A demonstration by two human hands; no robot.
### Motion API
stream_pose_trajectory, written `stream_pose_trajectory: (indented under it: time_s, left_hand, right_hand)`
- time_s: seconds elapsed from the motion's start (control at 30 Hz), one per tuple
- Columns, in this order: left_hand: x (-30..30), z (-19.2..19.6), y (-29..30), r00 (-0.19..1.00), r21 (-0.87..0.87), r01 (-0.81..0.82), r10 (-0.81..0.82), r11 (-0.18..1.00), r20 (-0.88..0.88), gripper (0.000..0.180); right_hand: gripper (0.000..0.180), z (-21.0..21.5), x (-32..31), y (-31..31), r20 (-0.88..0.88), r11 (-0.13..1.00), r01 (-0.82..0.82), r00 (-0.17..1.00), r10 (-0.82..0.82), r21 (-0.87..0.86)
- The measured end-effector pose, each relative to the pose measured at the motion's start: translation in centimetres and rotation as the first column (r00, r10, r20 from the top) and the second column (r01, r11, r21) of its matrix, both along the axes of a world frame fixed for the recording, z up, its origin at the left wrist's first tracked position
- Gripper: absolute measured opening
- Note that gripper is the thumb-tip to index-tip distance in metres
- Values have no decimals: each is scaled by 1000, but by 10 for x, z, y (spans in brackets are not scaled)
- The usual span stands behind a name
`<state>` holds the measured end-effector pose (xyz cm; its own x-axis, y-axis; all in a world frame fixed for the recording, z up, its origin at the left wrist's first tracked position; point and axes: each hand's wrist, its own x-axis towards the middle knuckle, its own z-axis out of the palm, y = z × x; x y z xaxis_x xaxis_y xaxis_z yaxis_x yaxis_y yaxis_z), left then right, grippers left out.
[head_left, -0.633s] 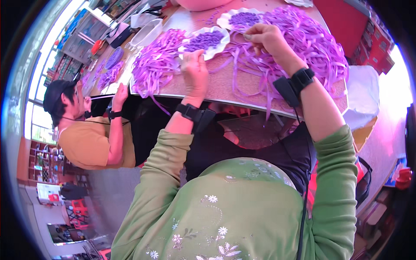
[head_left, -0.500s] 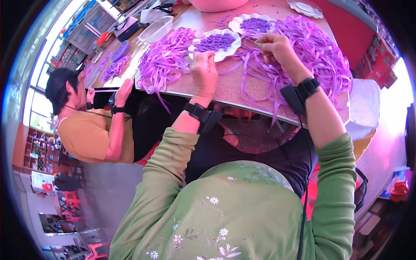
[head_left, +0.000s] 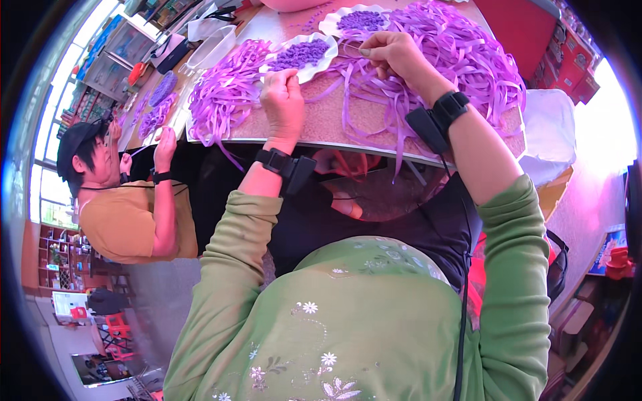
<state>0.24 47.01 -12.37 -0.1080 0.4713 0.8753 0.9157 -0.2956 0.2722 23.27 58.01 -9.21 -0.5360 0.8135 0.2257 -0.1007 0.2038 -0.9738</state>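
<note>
Left hand (head_left: 284,100) and right hand (head_left: 394,57) each pinch a purple ribbon strip (head_left: 348,48); two dishes beyond hold finished pieces (head_left: 301,53), loose ribbon heaps (head_left: 461,60) beside them remain

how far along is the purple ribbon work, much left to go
Done: two white dishes each hold a mound of small purple finished pieces. In hand: the left hand and right hand pinch a purple strip between them above the table. Left: probably most of it, since loose ribbon heaps cover much of the table on both sides.
</note>
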Motion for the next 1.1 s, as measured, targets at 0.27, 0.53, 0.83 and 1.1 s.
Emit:
stream_pose_trajectory:
  time_s: [0.27, 0.53, 0.83, 1.1]
  left_hand:
    - [-1, 2, -1, 998, -21, -37, 36, 999, -53, 6]
    - [3, 0, 0, 997, -54, -51, 48, 997, -53, 8]
    - [5, 5, -4, 1000, -105, -24, 22, 994, -21, 10]
    - [0, 2, -2, 998, -92, -49, 44, 995, -53, 8]
  right_hand:
    - [10, 2, -6, 1, 8, 997, -8, 1000, 8, 75]
    - [13, 3, -2, -5, 2, 994, -15, 1000, 15, 107]
    - [12, 9, -2, -7, 13, 994, 8, 1000, -10, 108]
    - [11, 7, -3, -11, 28, 997, 5, 1000, -7, 71]
